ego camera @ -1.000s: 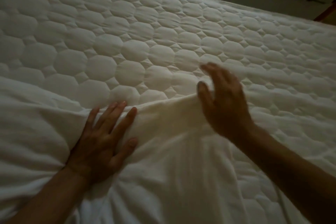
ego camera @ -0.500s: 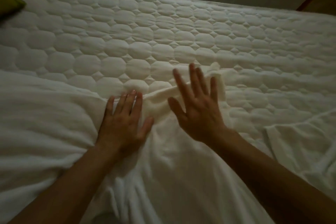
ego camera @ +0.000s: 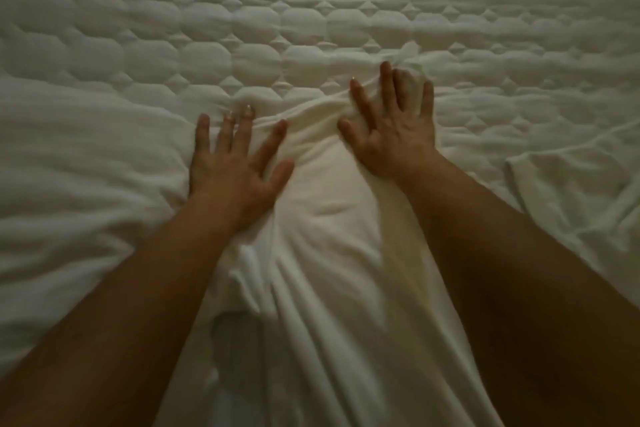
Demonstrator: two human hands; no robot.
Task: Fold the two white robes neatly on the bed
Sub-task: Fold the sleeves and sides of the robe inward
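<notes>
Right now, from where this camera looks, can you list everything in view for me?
bed: one, white quilted cover, fills the far half of the view.
robe: one, white, wrinkled, on the bed in the middle, running toward the camera.
smooth fabric: one stretch, white, left of the robe; I cannot tell whether it is part of the robe.
other cloth: one piece, white, crumpled, at the right edge; possibly the second robe, unclear.
left hand: one, flat with fingers spread, pressing the robe's far end.
right hand: one, flat and spread, pressing the robe slightly farther away.
forearms: two, bare, reaching in from the bottom.
</notes>
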